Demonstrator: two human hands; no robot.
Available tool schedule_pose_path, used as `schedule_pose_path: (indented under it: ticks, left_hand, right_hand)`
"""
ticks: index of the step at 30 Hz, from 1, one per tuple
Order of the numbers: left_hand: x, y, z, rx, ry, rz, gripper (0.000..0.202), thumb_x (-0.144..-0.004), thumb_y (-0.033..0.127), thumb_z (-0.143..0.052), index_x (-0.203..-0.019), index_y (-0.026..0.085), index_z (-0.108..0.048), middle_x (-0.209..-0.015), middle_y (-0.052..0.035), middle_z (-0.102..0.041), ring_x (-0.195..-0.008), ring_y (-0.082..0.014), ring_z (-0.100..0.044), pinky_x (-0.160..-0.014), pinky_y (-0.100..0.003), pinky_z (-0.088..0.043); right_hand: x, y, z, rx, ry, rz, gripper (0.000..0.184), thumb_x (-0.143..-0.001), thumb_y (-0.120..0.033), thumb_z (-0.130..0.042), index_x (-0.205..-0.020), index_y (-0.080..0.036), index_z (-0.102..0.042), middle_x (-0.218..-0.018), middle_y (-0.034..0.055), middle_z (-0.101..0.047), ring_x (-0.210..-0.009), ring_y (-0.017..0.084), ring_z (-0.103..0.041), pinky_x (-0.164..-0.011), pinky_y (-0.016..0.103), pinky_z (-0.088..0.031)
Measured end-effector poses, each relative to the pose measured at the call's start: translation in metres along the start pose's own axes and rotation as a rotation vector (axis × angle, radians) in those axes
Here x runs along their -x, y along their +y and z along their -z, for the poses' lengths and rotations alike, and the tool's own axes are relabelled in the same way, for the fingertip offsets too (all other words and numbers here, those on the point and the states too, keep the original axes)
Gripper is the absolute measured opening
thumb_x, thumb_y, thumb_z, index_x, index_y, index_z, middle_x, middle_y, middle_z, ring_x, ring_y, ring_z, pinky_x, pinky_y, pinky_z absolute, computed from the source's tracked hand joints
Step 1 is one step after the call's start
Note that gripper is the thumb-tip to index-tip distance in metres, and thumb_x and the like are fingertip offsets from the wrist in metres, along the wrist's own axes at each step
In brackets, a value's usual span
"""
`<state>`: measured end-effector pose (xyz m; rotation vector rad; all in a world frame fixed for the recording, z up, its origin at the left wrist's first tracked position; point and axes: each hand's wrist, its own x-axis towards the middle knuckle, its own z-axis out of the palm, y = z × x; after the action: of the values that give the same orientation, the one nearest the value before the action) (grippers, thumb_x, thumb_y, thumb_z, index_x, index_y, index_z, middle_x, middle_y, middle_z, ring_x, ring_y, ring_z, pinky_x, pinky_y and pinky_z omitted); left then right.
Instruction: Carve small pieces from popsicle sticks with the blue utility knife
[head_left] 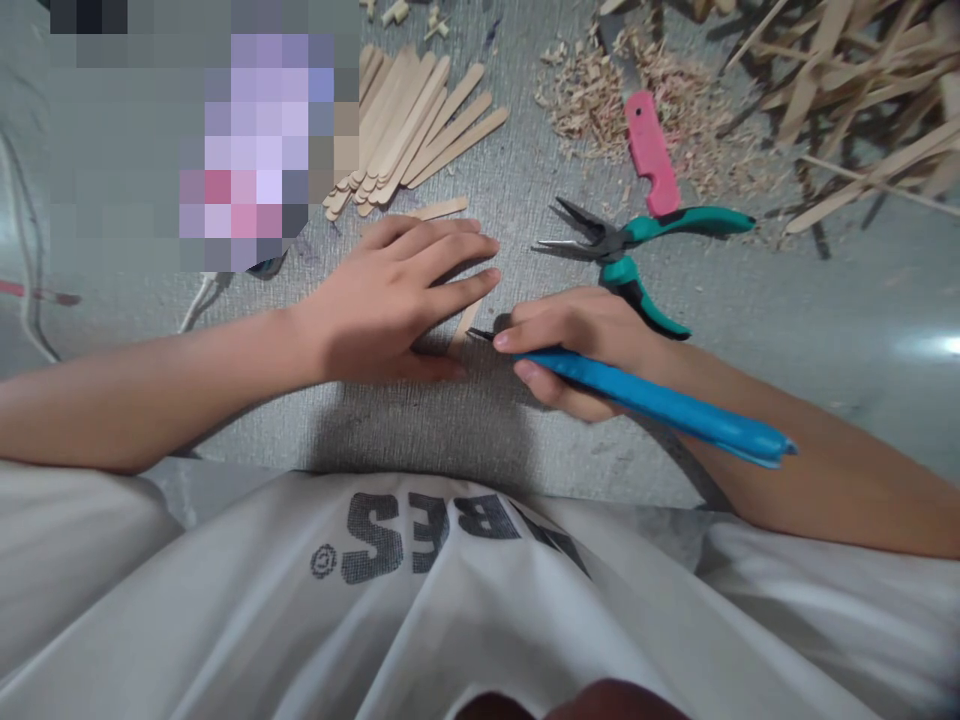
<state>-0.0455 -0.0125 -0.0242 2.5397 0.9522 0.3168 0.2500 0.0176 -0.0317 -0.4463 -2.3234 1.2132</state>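
My left hand (pixel 397 295) lies flat with fingers stretched out, pressing a wooden craft stick (pixel 466 322) onto the grey mat (pixel 480 420). Only a short end of that stick shows past my fingers. My right hand (pixel 581 350) is closed round a blue-handled tool (pixel 660 405), held like a pen. Its dark pointed tip (pixel 480 336) touches the stick's end beside my left fingertips. Another stick (pixel 439 209) lies just beyond my left hand.
A pile of craft sticks (pixel 409 125) lies behind my left hand. Teal-handled pliers (pixel 637 245) rest open right of it, with a pink-handled knife (pixel 649 150) on wood shavings (pixel 600 90) beyond. Loose sticks (pixel 855 90) clutter the far right. A blurred patch covers the upper left.
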Motion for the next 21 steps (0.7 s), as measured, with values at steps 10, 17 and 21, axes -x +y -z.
schedule_pose_path:
  ticks: [10,17,21]
  left_hand:
    - [0.0003,-0.0012,-0.0013,-0.005,-0.009,-0.009,0.079,-0.107,0.066,-0.069,-0.174,0.032,-0.047,-0.18,-0.0148,-0.052,-0.169,-0.0424,-0.047,-0.135,-0.068,-0.041]
    - [0.0013,-0.0028,-0.0033,0.018,0.011,-0.001,0.08,-0.106,0.069,-0.068,-0.175,0.036,-0.046,-0.178,-0.0126,-0.053,-0.168,-0.0427,-0.049,-0.136,-0.068,-0.039]
    - [0.0011,-0.0025,-0.0032,0.03,0.018,0.001,0.078,-0.105,0.07,-0.069,-0.172,0.035,-0.051,-0.178,-0.0139,-0.054,-0.168,-0.0426,-0.05,-0.135,-0.067,-0.04]
  right_hand:
    - [-0.0064,-0.0015,0.0026,0.179,0.081,0.147,0.016,-0.107,-0.03,-0.064,-0.122,-0.028,-0.068,-0.082,-0.0044,-0.074,-0.058,0.013,-0.064,-0.06,0.027,-0.052]
    - [-0.0053,-0.0003,0.0024,0.139,0.076,0.117,0.02,-0.107,-0.029,-0.067,-0.127,-0.03,-0.069,-0.085,-0.005,-0.075,-0.063,0.014,-0.065,-0.064,0.027,-0.051]
    - [-0.005,0.0012,0.0016,0.109,0.081,0.125,0.021,-0.105,-0.029,-0.069,-0.126,-0.03,-0.068,-0.071,-0.0072,-0.064,-0.054,0.015,-0.057,-0.058,0.03,-0.048]
